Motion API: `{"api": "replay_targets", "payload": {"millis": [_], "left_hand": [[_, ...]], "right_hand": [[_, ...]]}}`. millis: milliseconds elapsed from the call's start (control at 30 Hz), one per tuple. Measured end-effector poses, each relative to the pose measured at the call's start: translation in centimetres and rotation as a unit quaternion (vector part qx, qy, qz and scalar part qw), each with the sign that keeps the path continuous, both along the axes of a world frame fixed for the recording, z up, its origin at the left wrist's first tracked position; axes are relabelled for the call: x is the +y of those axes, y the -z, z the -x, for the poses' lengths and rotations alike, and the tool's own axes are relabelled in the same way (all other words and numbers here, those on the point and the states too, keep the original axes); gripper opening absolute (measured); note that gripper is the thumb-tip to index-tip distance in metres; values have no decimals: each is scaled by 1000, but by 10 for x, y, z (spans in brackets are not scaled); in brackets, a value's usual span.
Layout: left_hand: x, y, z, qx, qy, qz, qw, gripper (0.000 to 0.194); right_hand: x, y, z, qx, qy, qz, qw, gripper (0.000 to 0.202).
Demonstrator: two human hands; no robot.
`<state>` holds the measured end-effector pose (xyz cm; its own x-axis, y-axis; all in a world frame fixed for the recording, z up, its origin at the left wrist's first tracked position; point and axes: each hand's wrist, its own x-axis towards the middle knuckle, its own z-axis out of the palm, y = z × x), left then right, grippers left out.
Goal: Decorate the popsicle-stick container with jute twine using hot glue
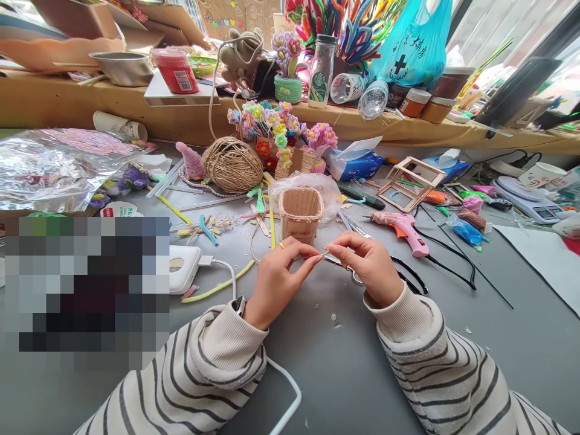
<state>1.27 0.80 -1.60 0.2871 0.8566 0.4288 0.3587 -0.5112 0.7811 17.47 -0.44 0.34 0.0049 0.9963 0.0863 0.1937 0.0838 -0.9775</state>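
From my head camera, looking forward and down, both my hands meet over the grey table, tip to tip. My left hand has thumb and forefinger pinched together, and my right hand pinches from the other side; between them I seem to grip a tiny, thin, pale sliver, too small for me to tell its material. What shows of it runs roughly crosswise, from one pinch to the other.

The small, square-mouthed basket of light-brown wooden sticks with a braided twine rim stands upright just beyond my fingertips, a little to the left of where they meet. Its height is its long axis, and its open mouth faces up. My left hand is the nearer one: its knuckles cover the basket's foot from this angle, so I cannot tell whether they touch it. My right hand lies off to the basket's right, apart from it.

Silver scissors lie partly hidden behind my right hand, and a pink glue gun with an orange trigger rests farther right. Crumpled clear plastic sits behind the basket, and a round ball of brown twine lies beyond it to the left.
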Motion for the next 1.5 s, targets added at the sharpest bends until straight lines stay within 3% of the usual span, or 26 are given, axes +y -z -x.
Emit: {"api": "replay_targets", "payload": {"millis": [167,467,1500], "left_hand": [[0,0,0,13,1,-7,1000,11],[1,-1,-1,16,1,-19,1000,9],[2,0,0,42,9,-36,998,13]], "right_hand": [[1,-4,-5,-48,-19,24,998,18],[1,-2,-6,-48,-23,58,997,18],[1,-2,-3,-173,-50,3,984,10]]}}
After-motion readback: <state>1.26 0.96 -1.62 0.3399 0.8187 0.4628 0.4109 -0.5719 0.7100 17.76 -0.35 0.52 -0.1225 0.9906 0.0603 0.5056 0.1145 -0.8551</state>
